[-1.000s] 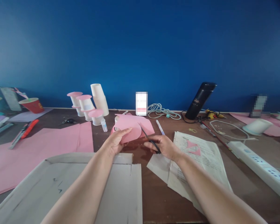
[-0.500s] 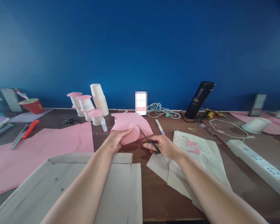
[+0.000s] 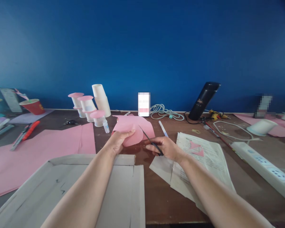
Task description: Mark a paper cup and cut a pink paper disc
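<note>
Paper, pink [image 3: 130, 122], held up over the brown table [image 3: 156, 196] in front of the wearer. Handling, by judgement: very light, thin and flexible, so it would bend or crease under a hard pinch and sag where unsupported. Surface probably only slightly slippery; edges tear more readily than the middle. Sound hold: a flat pinch near the lower left margin, thumb on top and fingers beneath, away from the blades.

Left hand [image 3: 117, 141]: closed in such a pinch, thumb laid across the upper face; fingers beneath mostly hidden. Paper extends forward and to the right of this hand, touching it at the near left part.

Right hand [image 3: 168, 148]: closed around the handles of black scissors [image 3: 158, 150], finger placement in the loops partly obscured. Blades point forward and left, tips over the right part of the sheet. Exact blade opening: cannot tell. Scissors judged stiff and heavier than the sheet, best held by the loops. Paper lies forward and left of this hand.

Nearby: 1 capped marker [image 3: 163, 128] beyond the right hand; 2 pink scraps [image 3: 199, 152] on printed sheets [image 3: 213, 167] to its right; small glue bottle [image 3: 106, 126] upright beyond the left hand.
</note>
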`<action>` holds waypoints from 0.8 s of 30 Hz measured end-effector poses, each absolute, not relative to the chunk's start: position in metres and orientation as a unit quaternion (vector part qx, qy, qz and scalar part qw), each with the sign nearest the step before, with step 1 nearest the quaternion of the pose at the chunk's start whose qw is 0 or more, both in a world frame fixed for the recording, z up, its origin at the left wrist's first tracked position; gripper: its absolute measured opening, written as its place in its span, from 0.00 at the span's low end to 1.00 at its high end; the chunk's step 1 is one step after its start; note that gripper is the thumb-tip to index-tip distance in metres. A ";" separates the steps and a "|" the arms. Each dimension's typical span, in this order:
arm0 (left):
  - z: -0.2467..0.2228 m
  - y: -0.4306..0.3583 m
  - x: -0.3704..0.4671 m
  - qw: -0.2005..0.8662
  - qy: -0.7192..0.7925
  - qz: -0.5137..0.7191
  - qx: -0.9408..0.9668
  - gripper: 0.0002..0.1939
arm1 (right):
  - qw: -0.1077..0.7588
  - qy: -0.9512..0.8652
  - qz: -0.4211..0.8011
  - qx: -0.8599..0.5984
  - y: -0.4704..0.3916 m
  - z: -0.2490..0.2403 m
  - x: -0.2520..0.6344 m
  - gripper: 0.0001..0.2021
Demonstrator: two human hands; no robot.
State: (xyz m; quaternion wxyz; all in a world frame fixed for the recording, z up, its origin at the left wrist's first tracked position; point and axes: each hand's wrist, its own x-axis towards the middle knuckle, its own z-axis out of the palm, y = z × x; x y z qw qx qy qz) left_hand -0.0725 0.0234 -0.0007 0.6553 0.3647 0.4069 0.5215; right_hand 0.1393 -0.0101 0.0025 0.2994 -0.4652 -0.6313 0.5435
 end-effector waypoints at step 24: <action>0.003 0.023 -0.075 0.608 0.405 0.548 0.406 0.25 | 0.330 -0.625 0.526 -0.473 -0.012 0.002 0.138 0.23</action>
